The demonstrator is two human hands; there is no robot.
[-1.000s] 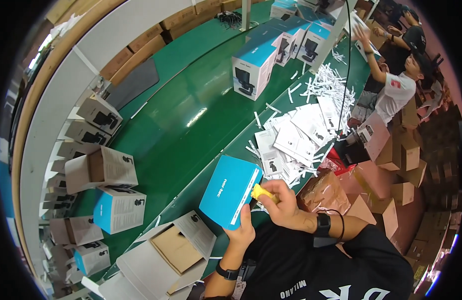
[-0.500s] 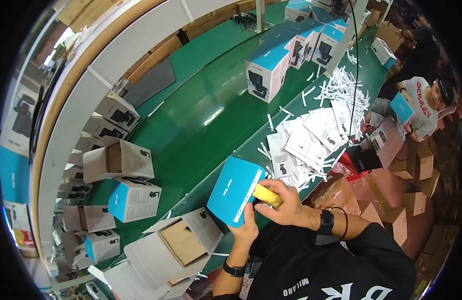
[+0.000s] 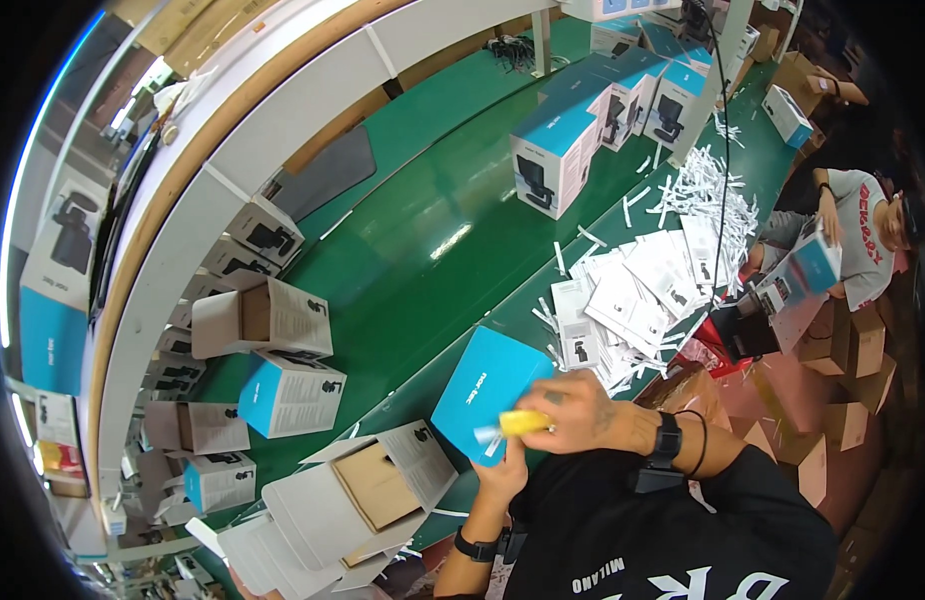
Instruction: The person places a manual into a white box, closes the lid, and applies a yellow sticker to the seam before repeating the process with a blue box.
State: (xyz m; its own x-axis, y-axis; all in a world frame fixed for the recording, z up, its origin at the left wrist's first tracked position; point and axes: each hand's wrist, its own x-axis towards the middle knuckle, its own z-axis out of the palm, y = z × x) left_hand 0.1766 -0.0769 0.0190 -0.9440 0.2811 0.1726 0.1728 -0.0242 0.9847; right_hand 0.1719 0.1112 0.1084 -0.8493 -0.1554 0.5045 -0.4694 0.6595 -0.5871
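Observation:
A blue-topped carton (image 3: 491,378) is tilted over the near edge of the green bench. My left hand (image 3: 503,478) grips its lower corner. In my closed right hand (image 3: 581,408) is a short yellow tool (image 3: 524,423) whose exact kind I cannot make out. Its blurred whitish end lies over the carton's near edge, beside a small white strip. To the left of my hands, an opened white carton (image 3: 308,510) has its flaps spread, with a brown cardboard insert (image 3: 378,487) inside.
Printed leaflets (image 3: 623,305) and paper strips (image 3: 708,190) lie on the green bench (image 3: 413,270). Finished-looking cartons (image 3: 558,150) stand at the back; others (image 3: 293,395) line the left. A co-worker (image 3: 863,225) at right handles a blue-and-white carton (image 3: 813,265). Brown boxes (image 3: 848,345) lie there.
My right hand has moved the yellow tool along the carton's near edge toward my left hand. Less of the white strip shows there. The co-worker's carton has been lowered and turned.

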